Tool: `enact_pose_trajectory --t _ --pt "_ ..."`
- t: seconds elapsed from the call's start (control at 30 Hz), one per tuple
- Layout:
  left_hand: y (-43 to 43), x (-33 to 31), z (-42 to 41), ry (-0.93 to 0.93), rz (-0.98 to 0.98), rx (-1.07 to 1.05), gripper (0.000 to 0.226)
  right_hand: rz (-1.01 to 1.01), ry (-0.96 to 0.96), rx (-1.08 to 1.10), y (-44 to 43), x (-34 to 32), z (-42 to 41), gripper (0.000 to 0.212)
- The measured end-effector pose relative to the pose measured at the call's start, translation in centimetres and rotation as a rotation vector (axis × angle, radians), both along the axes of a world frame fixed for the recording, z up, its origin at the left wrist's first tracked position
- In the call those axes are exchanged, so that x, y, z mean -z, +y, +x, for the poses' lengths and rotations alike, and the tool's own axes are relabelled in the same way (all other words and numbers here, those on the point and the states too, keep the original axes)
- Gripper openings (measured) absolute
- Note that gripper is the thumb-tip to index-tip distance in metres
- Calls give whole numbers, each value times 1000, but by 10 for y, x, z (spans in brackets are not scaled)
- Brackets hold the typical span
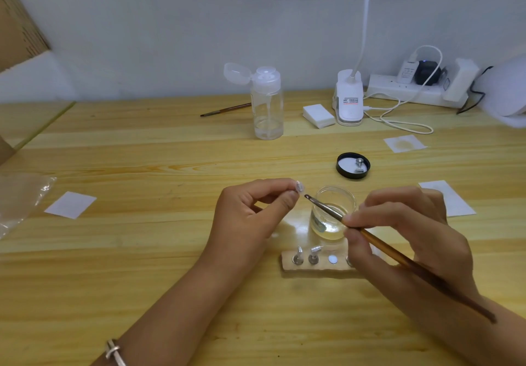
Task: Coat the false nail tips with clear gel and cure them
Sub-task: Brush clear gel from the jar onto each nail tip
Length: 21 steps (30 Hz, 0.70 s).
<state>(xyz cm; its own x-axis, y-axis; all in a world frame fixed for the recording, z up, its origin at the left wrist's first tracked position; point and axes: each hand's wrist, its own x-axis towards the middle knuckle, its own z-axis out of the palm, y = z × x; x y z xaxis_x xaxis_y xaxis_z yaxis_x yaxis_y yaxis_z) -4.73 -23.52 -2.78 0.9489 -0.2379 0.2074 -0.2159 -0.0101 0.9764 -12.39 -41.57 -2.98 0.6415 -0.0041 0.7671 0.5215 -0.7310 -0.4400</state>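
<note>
My left hand (253, 214) is up off the bench (142, 251), thumb and forefinger pinching one false nail tip (299, 186), the other fingers curled under. My right hand (398, 223) pinches the brush (327, 209) low on its shaft, pencil-fashion. The bristle end sits just beside the tip; whether it is touching or a hair apart, I can't tell. So this looks like the coating step, one tip at a time. The open jar of clear gel (333, 217) stands right under the brush, between my hands.

Next, I reckon, comes a light, even stroke along the tip. That needs a steady left pinch and no overloaded bristles. Then the tip goes into the bare slot on the wooden holder (287, 264), and on to what I take for the curing lamp (349, 100), at the back by the wall.

Room is tight here in the middle. The jar's rim is close below the brush, and the holder lies just under my right wrist with two tips standing up at its left end. A dropped wrist could knock them. The black lid (340, 166) sits behind the jar, apart from it. There's open bench left of my left hand, and a clear lane back toward the lamp between the lid and the pump bottle (267, 103).
</note>
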Motion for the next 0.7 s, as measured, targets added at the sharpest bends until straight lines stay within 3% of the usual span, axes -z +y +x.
enact_pose_trajectory --t 0.7 --pt "-2 -3 -2 -50 60 -13 23 -29 9 -10 -2 2 4 12"
